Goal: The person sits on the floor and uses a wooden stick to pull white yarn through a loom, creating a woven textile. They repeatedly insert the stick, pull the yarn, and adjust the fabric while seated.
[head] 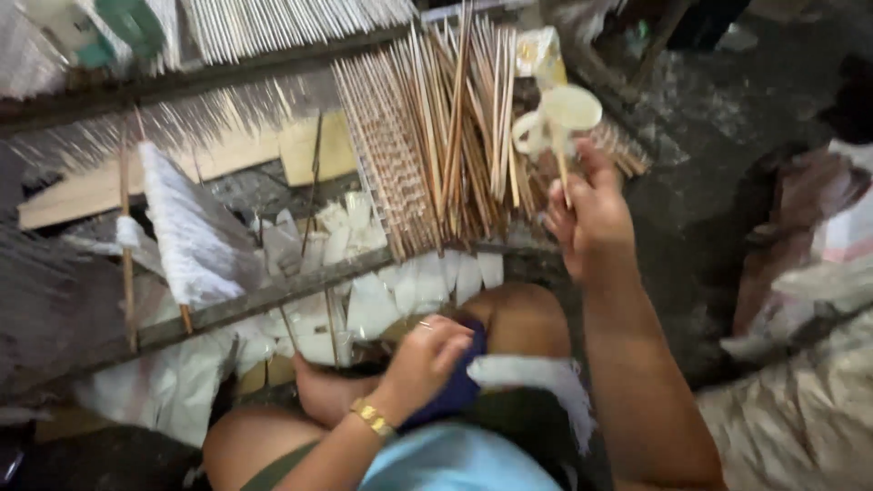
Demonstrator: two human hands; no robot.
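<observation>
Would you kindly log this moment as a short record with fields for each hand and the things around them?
view: head camera looking down at a seated person's lap
right hand: raised, pinching a thin stick upright
left hand: resting on dark blue cloth in the lap
wrist: gold bracelet on the left arm
ahead: bundle of brown sticks leaning on a wooden rail
near the right hand: pale plastic cup
left side: white fringed pieces on sticks
</observation>
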